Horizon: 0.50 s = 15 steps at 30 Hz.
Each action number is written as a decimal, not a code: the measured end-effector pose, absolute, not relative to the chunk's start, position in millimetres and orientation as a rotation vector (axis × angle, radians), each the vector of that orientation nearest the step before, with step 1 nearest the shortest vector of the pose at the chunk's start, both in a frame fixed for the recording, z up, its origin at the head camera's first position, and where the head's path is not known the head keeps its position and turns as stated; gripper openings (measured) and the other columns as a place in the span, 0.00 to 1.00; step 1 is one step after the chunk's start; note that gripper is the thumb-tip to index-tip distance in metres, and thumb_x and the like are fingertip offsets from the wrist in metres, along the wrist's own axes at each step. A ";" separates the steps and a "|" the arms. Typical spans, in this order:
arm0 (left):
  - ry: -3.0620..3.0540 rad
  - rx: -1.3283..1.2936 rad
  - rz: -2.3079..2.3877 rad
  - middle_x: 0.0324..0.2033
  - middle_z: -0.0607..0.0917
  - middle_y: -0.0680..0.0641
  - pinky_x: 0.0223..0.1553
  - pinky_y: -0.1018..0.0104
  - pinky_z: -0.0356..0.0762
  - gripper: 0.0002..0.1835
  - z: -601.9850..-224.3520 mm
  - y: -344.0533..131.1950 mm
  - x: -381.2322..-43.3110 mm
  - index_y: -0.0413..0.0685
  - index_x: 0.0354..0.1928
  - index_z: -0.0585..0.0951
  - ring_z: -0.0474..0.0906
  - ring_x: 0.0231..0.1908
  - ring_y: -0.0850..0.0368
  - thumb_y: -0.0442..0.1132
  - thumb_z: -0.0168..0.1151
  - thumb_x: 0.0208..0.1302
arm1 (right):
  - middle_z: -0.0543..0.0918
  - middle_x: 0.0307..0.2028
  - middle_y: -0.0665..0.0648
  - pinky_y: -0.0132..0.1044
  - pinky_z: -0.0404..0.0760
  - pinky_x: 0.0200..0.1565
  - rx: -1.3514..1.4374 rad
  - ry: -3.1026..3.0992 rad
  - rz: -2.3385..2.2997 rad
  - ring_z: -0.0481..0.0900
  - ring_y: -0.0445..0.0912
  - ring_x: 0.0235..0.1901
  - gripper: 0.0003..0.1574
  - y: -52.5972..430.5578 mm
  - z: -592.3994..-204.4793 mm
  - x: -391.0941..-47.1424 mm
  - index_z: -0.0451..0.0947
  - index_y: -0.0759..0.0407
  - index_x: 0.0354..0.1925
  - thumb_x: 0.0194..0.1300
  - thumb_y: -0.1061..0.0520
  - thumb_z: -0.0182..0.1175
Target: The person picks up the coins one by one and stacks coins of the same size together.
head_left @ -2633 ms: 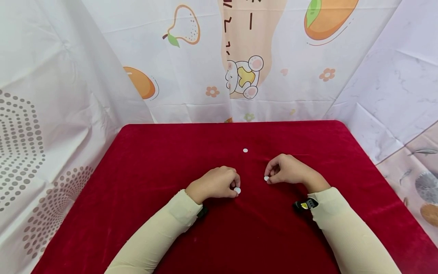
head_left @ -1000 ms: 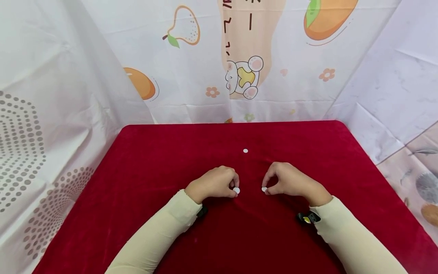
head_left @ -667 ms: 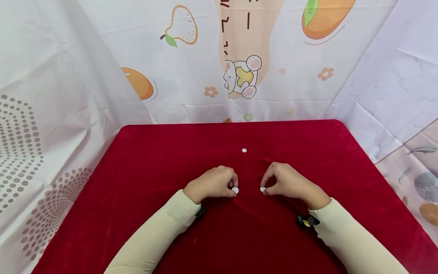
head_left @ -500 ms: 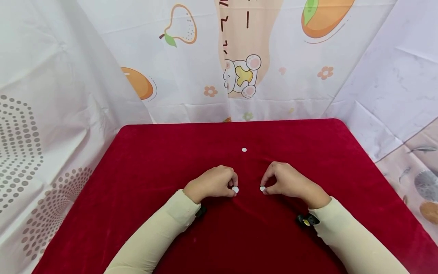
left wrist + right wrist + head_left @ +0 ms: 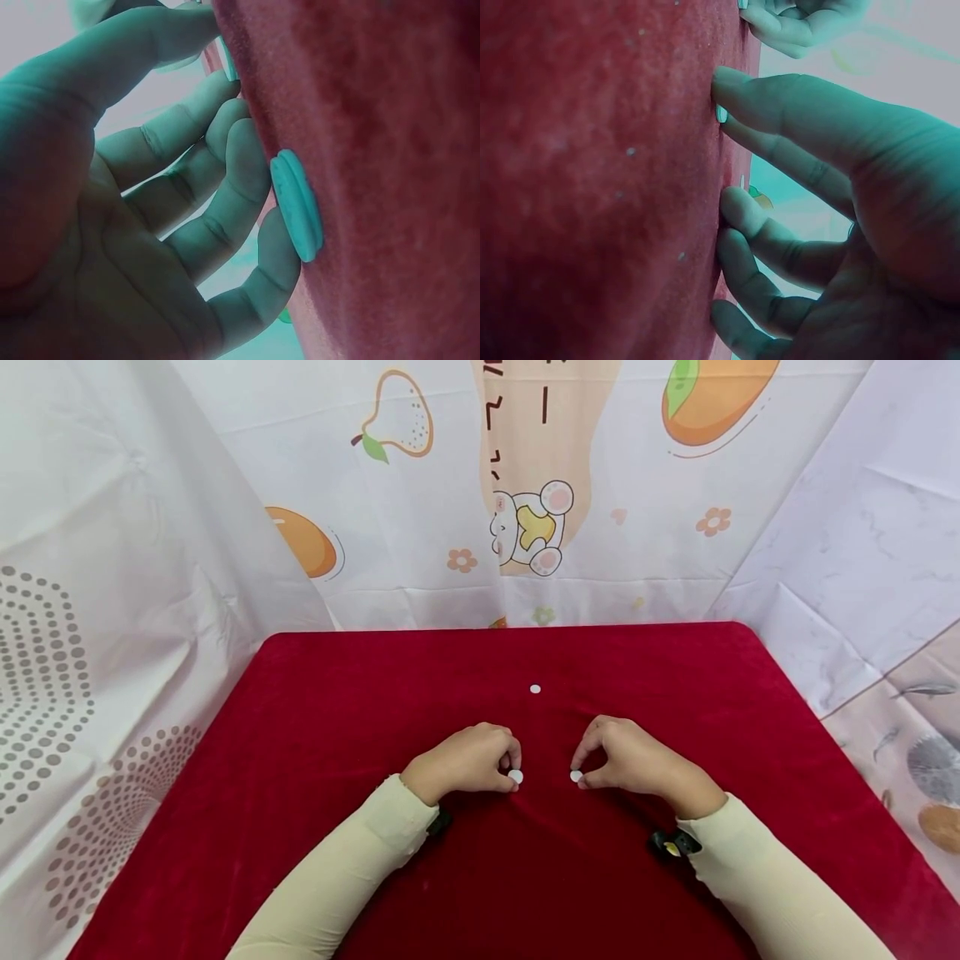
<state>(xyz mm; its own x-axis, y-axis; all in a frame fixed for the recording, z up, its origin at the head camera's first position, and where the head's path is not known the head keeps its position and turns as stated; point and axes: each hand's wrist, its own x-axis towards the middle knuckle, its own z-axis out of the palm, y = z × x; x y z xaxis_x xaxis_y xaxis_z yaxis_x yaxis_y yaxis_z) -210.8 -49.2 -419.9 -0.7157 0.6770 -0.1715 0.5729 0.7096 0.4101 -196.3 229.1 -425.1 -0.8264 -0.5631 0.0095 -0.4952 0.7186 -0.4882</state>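
My left hand [image 5: 474,758] pinches a small white disc [image 5: 516,777] at its edges between thumb and index finger, low over the cloth. In the left wrist view, two thin round pieces stacked together [image 5: 297,206] lie on the cloth beside my little finger; the left hand hides them from the head view. Across a short gap, my right hand [image 5: 633,756] pinches another white disc [image 5: 576,776] between thumb and index finger, its other fingers curled toward the cloth. A third white disc [image 5: 536,689] lies flat farther back, touched by neither hand.
Red velvety cloth [image 5: 360,685] covers the whole table. White printed curtains [image 5: 420,518] hang behind it and along both sides. A dark wrist strap [image 5: 675,843] shows at my right sleeve.
Since the earliest frame, my right hand has come nearer to me with its disc, level with the left hand. The left hand and the far disc stay about where they were.
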 end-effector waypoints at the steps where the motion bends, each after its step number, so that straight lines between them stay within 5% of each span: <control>1: 2.607 0.981 0.475 0.34 0.82 0.58 0.38 0.70 0.77 0.07 -419.7 -49.4 -210.9 0.58 0.34 0.84 0.76 0.34 0.63 0.46 0.76 0.62 | 0.83 0.34 0.41 0.39 0.81 0.46 -0.863 2.780 -0.731 0.78 0.40 0.41 0.12 229.2 -425.2 -196.3 0.90 0.38 0.30 0.50 0.57 0.81; 15: 2.607 0.998 0.470 0.33 0.81 0.58 0.38 0.70 0.77 0.08 -419.1 -49.8 -211.8 0.58 0.34 0.84 0.76 0.34 0.63 0.46 0.76 0.61 | 0.84 0.34 0.41 0.39 0.81 0.47 -0.873 2.784 -0.729 0.79 0.41 0.41 0.12 228.6 -424.6 -196.0 0.90 0.39 0.30 0.50 0.57 0.81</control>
<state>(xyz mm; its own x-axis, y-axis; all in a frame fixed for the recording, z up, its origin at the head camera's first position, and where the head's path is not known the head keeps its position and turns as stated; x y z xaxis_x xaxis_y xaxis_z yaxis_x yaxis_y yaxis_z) -211.8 -49.8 -419.1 -0.7096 0.6845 -0.1672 0.5830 0.7035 0.4064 -196.0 228.6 -424.6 -0.8232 -0.5675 0.0162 -0.5027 0.7153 -0.4854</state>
